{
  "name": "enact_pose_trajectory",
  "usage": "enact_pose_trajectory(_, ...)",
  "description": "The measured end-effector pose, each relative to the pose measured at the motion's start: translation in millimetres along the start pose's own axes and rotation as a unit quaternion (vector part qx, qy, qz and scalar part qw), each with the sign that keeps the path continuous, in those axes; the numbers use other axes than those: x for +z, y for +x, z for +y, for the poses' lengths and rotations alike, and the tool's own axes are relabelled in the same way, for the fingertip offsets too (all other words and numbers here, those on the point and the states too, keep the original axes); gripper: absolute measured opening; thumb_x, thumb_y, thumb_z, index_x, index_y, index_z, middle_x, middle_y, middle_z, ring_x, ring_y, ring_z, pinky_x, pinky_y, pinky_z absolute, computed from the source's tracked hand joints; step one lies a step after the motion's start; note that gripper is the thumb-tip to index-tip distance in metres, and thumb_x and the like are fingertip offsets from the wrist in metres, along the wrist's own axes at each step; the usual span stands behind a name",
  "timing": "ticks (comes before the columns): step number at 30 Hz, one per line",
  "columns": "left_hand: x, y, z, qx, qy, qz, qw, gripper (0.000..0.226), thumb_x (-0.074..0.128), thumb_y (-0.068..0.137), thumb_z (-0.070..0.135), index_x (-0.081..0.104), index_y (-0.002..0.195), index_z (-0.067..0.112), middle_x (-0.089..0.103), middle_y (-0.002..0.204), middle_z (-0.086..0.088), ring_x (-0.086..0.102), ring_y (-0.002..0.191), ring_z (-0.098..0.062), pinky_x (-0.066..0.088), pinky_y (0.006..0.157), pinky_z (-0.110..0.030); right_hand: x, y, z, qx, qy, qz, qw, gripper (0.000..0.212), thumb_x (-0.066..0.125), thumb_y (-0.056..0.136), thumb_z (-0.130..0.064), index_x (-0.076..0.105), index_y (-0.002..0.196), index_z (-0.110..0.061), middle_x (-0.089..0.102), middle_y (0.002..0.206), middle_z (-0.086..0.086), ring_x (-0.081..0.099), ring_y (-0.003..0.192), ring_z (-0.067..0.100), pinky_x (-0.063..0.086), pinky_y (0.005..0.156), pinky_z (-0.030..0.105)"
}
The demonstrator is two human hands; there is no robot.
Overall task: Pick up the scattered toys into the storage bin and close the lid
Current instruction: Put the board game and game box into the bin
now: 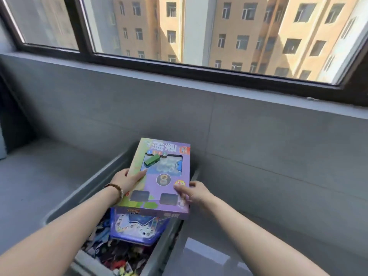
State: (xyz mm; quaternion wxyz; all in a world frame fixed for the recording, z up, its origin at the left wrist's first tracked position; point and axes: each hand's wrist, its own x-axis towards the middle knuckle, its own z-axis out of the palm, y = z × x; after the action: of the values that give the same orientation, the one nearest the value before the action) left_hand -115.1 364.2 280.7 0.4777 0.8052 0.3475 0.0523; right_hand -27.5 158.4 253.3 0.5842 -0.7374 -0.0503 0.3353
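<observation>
A flat purple toy box [167, 188] with a clear window hangs over the open grey storage bin [83, 194]. My left hand [127, 179] grips its left edge, thumb on top. My right hand [194, 191] grips its right edge, thumb on the top face. A small green toy block [152, 160] lies on top of the box. Inside the bin, a blue toy box [137, 226] lies beneath the purple one, with several small mixed toys [117, 255] near the front. No lid is in view.
The bin stands on a grey floor beside a grey tiled wall [258, 140]. Above the wall runs a sill and a dark-framed window [179, 66]. A sunlit patch of floor [201, 257] lies to the right of the bin.
</observation>
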Motion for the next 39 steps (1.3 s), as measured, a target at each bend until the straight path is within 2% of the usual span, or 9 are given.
enact_pose_trajectory(6,-25,42,-78,-0.031,0.031,0.008,0.999,0.035,0.057,0.088,0.044,0.066,0.097,0.012,0.064,0.083,-0.002,0.057,0.069,-0.014,0.039,0.054,-0.023,58,54,25,0.041,-0.146,-0.091,0.984,0.031,0.069,0.081,-0.033,0.066,0.097,-0.007,0.069,0.093,0.005,0.064,0.075,0.013,0.058,0.076,0.026)
enact_pose_trajectory(10,-25,68,-116,-0.018,0.094,-0.009,0.995,0.057,0.060,0.086,0.045,0.048,0.134,0.017,0.057,0.130,-0.007,0.054,0.117,-0.024,0.045,0.094,-0.032,66,76,40,0.048,-0.247,-0.094,0.963,0.041,0.065,0.085,-0.031,0.064,0.108,0.004,0.067,0.092,0.010,0.062,0.075,0.017,0.053,0.071,0.027)
enact_pose_trajectory(15,-31,55,-157,-0.016,0.313,0.084,0.946,0.079,0.043,0.085,0.065,0.023,0.148,0.021,0.035,0.150,-0.002,0.033,0.137,-0.023,0.031,0.110,-0.040,47,94,45,-0.107,-0.336,-0.004,0.936,0.052,0.068,0.082,-0.040,0.054,0.127,-0.017,0.053,0.135,0.002,0.048,0.125,0.017,0.038,0.105,0.031)
enact_pose_trajectory(18,-27,29,-172,-0.041,0.371,0.067,0.925,0.086,0.034,0.082,0.073,0.012,0.150,0.024,0.023,0.155,0.002,0.019,0.143,-0.022,0.019,0.114,-0.047,29,98,44,-0.119,-0.500,-0.031,0.857,0.046,0.050,0.087,-0.059,0.057,0.124,-0.032,0.046,0.142,-0.005,0.024,0.141,0.019,0.009,0.118,0.039)
enact_pose_trajectory(20,-21,11,-175,-0.059,0.384,0.064,0.919,0.088,0.030,0.080,0.076,0.008,0.150,0.027,0.015,0.157,0.003,0.008,0.145,-0.022,0.006,0.115,-0.055,25,97,51,-0.118,-0.619,-0.076,0.773,0.051,0.032,0.091,-0.063,0.068,0.107,-0.031,0.059,0.124,-0.004,0.033,0.133,0.019,0.000,0.117,0.040)
enact_pose_trajectory(22,-15,-6,-177,-0.070,0.393,0.099,0.912,0.092,0.029,0.078,0.079,0.002,0.150,0.028,0.004,0.159,0.003,-0.004,0.146,-0.025,-0.002,0.111,-0.060,22,95,56,-0.150,-0.668,-0.074,0.725,0.059,0.024,0.093,-0.062,0.072,0.093,-0.027,0.061,0.102,-0.002,0.042,0.118,0.018,0.001,0.117,0.040)
enact_pose_trajectory(26,5,-38,-185,-0.153,0.328,0.145,0.921,0.110,0.033,0.069,0.085,-0.016,0.148,0.026,-0.019,0.157,-0.004,-0.016,0.144,-0.030,0.004,0.109,-0.065,19,87,61,-0.197,-0.661,-0.051,0.722,0.054,0.022,0.093,-0.061,0.060,0.072,-0.030,0.053,0.086,-0.005,0.047,0.108,0.018,0.005,0.117,0.038)
enact_pose_trajectory(32,15,-45,-185,-0.122,0.342,0.151,0.919,0.116,0.033,0.063,0.090,-0.004,0.150,0.023,-0.004,0.159,-0.001,0.000,0.146,-0.026,0.006,0.113,-0.059,7,60,76,-0.178,-0.655,-0.038,0.734,0.065,0.019,0.093,-0.062,0.072,0.083,-0.026,0.052,0.085,-0.008,0.047,0.107,0.015,0.010,0.117,0.037)
enact_pose_trajectory(39,12,-53,-193,-0.072,0.340,0.133,0.928,0.117,0.034,0.057,0.092,0.004,0.150,0.030,0.003,0.159,0.006,0.002,0.146,-0.022,0.004,0.114,-0.055,2,23,93,-0.149,-0.625,-0.025,0.766,0.078,0.020,0.090,-0.067,0.073,0.067,-0.015,0.054,0.067,-0.005,0.048,0.082,0.014,0.033,0.085,0.028)
